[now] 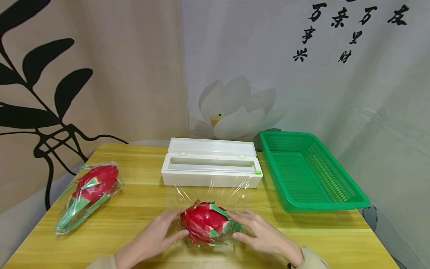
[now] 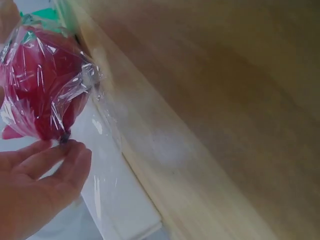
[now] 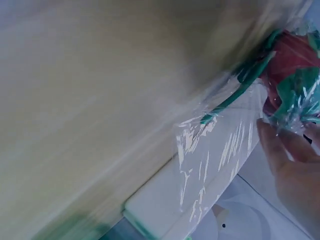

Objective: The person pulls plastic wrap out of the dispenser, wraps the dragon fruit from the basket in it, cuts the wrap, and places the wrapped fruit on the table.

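A red and green dragon fruit [image 1: 205, 222], covered in clear cling film, is between my two hands near the table's front. My left hand [image 1: 157, 232] holds its left end, thumb low and fingers higher up. On the other end my right hand [image 1: 260, 231] has its fingers over the green tips and its thumb at the near side. Loose film [image 3: 215, 165] trails off the fruit in the right wrist view. Beyond it stands a white cling film dispenser [image 1: 212, 181], lid up, with a roll inside and film stretching toward the fruit.
Another film-wrapped dragon fruit [image 1: 97, 183] lies at the table's left side. A green plastic basket [image 1: 285, 194] stands at the right, beside the dispenser. Printed curtains hang behind the wooden table [image 1: 141, 209].
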Available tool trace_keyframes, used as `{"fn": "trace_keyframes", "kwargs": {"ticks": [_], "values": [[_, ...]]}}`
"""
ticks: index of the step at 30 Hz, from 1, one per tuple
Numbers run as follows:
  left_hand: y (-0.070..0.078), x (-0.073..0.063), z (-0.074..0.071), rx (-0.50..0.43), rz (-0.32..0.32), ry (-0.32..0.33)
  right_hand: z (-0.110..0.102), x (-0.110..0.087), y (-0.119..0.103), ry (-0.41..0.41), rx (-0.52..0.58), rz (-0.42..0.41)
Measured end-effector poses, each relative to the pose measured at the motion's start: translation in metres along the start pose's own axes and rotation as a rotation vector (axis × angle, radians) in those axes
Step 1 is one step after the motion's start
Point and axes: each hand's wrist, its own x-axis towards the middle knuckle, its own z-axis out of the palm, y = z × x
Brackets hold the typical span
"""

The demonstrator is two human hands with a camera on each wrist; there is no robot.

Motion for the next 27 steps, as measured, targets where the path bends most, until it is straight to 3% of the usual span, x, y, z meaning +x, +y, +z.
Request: {"fn": "trace_keyframes", "kwargs": {"ticks": [10, 18, 22, 27], "values": [[-0.005, 0.010, 0.006, 0.028, -0.011, 0.029, 0.003, 0.007, 0.000, -0.037, -0.060, 0.086], [-0.001, 0.023, 0.008, -0.023, -0.068, -0.008, 0.008, 0.014, 0.008, 0.007, -0.090, 0.112], [0.000, 0.027, 0.009, -0.033, -0.093, -0.014, 0.009, 0.019, 0.011, -0.003, -0.060, 0.123], [-0.001, 0.031, 0.010, 0.005, -0.062, -0.005, 0.006, 0.027, 0.019, -0.021, 0.040, 0.142]]}}
